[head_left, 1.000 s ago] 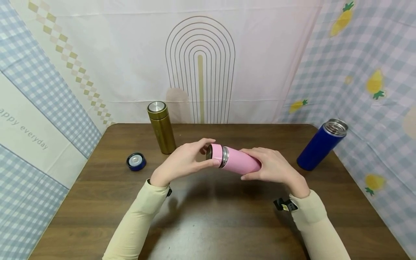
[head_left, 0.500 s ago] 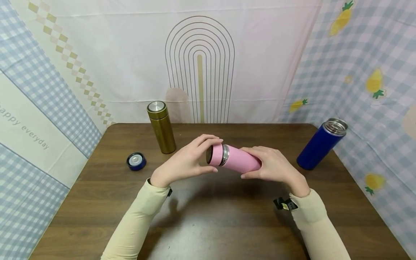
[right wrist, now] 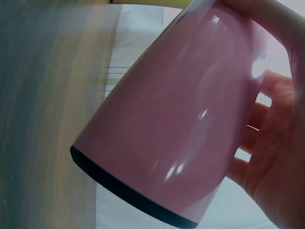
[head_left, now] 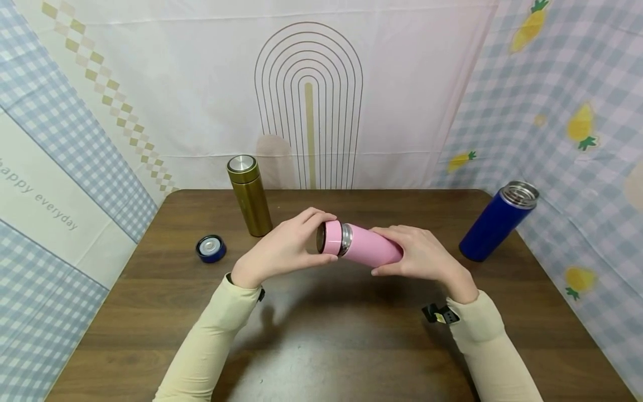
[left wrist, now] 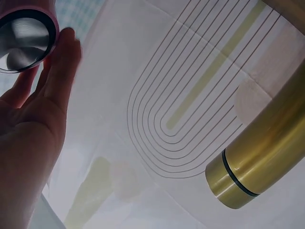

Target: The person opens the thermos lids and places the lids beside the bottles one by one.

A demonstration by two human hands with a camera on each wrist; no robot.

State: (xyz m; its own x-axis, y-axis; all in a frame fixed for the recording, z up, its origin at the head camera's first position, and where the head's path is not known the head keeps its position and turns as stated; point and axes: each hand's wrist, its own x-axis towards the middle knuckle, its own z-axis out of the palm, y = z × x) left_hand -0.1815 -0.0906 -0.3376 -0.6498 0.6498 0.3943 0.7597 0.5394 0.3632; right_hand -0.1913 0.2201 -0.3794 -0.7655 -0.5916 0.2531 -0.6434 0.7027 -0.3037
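Note:
A pink thermos bottle (head_left: pixel 373 246) is held tilted above the table, its lid end to the left. My right hand (head_left: pixel 414 251) grips the body near its base; the right wrist view shows the dark base rim of the bottle (right wrist: pixel 167 119). At the other end, my left hand (head_left: pixel 286 245) holds the pink lid (head_left: pixel 332 238) between thumb and fingers. A silver neck band (head_left: pixel 346 239) shows between lid and body; whether the lid still touches the neck cannot be told. In the left wrist view the lid's silver top (left wrist: pixel 24 40) faces the camera.
A gold thermos (head_left: pixel 253 204) with its lid on stands at the back left. A dark blue lid (head_left: pixel 211 248) lies inner side up on the brown table (head_left: pixel 321 346). At right stands a lidless blue thermos (head_left: pixel 494 226). Patterned cloth (head_left: pixel 412 84) hangs behind and at both sides.
My left fingers have shifted round the lid, the fingertips now over its top. The lid has moved slightly left, and more of the silver neck shows. My right hand stays nearly still.

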